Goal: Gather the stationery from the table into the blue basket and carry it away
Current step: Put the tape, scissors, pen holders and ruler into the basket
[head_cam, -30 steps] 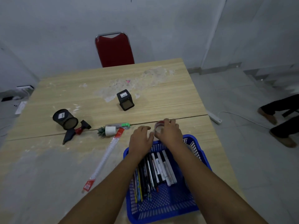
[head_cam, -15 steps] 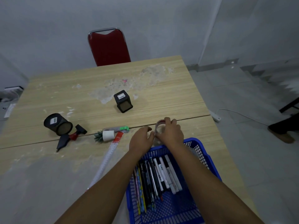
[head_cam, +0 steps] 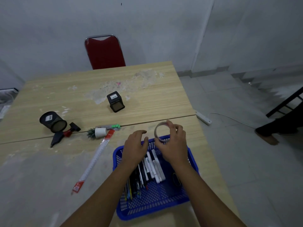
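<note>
Right hand (head_cam: pixel 173 145) has the clear tape roll (head_cam: pixel 161 131) pinched by its rim, fingers (head_cam: pixel 170 124) curled over the top edge, roll held upright just above the far rim of the blue basket (head_cam: pixel 152 208). Left hand (head_cam: pixel 135 146) hangs beside it over the basket, loosely curled and grasping nothing, not touching the roll as far as I can tell. Basket sits on the counter (head_cam: pixel 147 95) near the front edge with a row of pens and markers (head_cam: pixel 147 169) lying inside, plus a dark ring-like thing by the right wall I can't identify. I judge the roll light, stiff and a bit slick on the outer face, so the rim pinch through the hole is the safe hold; I'd just lower and drop it in. Left on the counter: long ruler (head_cam: pixel 95 158) well left of the basket, flat, thin and hard to lift, best slid to an edge or tipped from one end; small potted fake plant (head_cam: pixel 98 132); green-ended cutter (head_cam: pixel 113 126) behind it; round mesh pen cup (head_cam: pixel 53 122) on its side; square mesh cup (head_cam: pixel 115 102); a black-and-red tool (head_cam: pixel 63 134). Cups look light and rigid; grab by the rim.
</note>
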